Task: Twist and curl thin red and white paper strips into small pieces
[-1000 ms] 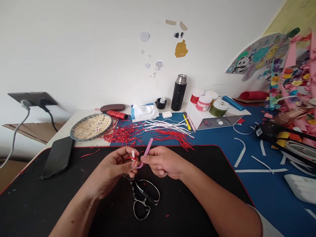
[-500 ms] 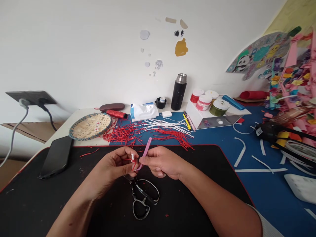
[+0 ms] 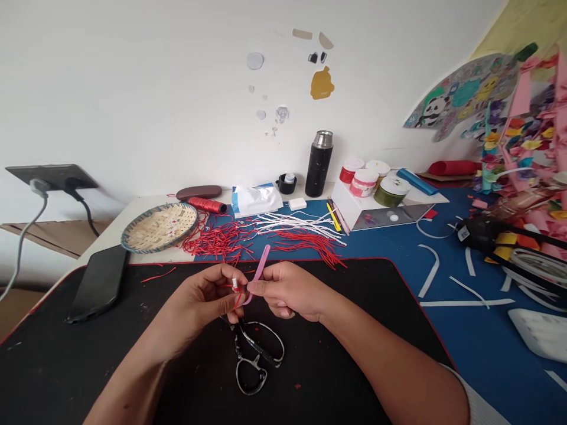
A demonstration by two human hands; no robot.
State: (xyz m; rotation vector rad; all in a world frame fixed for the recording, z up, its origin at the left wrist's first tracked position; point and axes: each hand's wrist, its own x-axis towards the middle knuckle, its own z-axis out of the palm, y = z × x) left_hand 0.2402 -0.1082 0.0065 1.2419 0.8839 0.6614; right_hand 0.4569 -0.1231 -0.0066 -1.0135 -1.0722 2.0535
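Observation:
Between the thumb and fingers of my left hand (image 3: 211,298) is a small white piece with red cord (image 3: 235,285) wound about it; the cord's ends trail over the fingertips. My right hand (image 3: 290,290) pinches a pink, flat curved strip, seemingly a tweezer-like or plastic tool (image 3: 262,260). Its upper end points up and away, and its lower end bends toward the left fingertips, close to the cord. Whether it touches the cord I cannot tell. Under both hands, scissors (image 3: 252,357) with dark, worn handles lie on the black mat, their blades mostly hidden by my left hand.
Behind the hands lie red cords (image 3: 217,239) and white cords (image 3: 292,223). A woven basket (image 3: 128,239), a phone (image 3: 98,282) and a red thread spool (image 3: 207,205) are at left. A black flask (image 3: 319,165) and paint jars (image 3: 364,183) stand at the back; white strips (image 3: 465,303) lie right.
The whole view has shifted slightly. Both hands keep almost the same pose, with the white piece, red cord and pink strip still held.

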